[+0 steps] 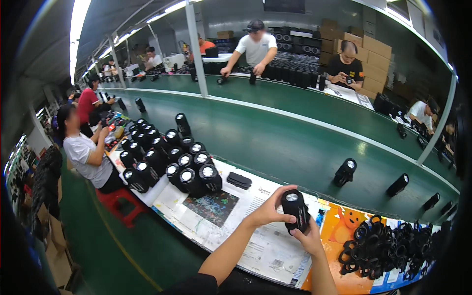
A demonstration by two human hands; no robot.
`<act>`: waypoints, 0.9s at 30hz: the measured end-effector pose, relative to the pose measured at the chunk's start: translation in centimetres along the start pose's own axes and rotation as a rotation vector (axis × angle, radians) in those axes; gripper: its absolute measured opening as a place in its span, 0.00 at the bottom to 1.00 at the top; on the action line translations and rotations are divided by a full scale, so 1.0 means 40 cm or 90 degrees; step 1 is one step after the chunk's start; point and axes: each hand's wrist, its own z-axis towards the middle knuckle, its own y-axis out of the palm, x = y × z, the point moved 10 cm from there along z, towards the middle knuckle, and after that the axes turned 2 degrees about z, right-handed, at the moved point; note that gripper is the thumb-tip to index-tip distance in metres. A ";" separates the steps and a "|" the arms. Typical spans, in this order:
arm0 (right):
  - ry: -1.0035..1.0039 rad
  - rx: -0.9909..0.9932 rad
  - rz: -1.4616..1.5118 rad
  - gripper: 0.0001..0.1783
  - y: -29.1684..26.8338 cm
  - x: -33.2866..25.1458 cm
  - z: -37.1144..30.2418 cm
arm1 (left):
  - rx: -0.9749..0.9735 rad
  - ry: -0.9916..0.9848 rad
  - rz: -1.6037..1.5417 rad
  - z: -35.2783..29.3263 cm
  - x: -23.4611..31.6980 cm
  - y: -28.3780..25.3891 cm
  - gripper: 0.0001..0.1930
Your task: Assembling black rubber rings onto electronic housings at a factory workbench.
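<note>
Both of my hands grip one black cylindrical speaker (295,209), held upright above the white worktop (231,221) with its silver round end facing up. My left hand (269,210) wraps its upper left side, the thumb across the front. Lower down, my right hand (309,238) closes on the bottom right of it; some fingers are hidden behind. A flat black oblong part (239,180) lies on the worktop left of my hands. Beyond it stands a cluster of similar black speakers (187,177), mostly upright with silver ends on top.
Right of my hands, a heap of black straps (386,246) covers part of an orange printed sheet (339,226). A green conveyor belt (275,142) runs past the worktop, carrying scattered speakers (345,172). On the left a co-worker (86,147) sits on a red stool (123,206); others work across the belt.
</note>
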 end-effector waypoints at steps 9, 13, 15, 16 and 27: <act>-0.013 0.061 -0.283 0.55 -0.002 -0.011 -0.014 | 0.143 -0.022 -0.267 -0.017 -0.147 0.040 0.28; 0.023 0.027 -0.248 0.50 -0.042 0.040 -0.022 | 0.060 -0.045 -0.334 -0.002 -0.141 0.064 0.34; 0.064 -0.002 -0.121 0.43 -0.035 0.064 -0.037 | 0.020 -0.041 -0.372 0.001 -0.141 0.073 0.35; 0.067 0.004 -0.117 0.43 -0.040 0.064 -0.034 | -0.018 -0.030 -0.411 0.002 -0.131 0.087 0.35; 0.089 -0.035 -0.013 0.40 -0.028 0.091 -0.045 | 0.047 -0.049 -0.412 -0.022 -0.182 0.107 0.34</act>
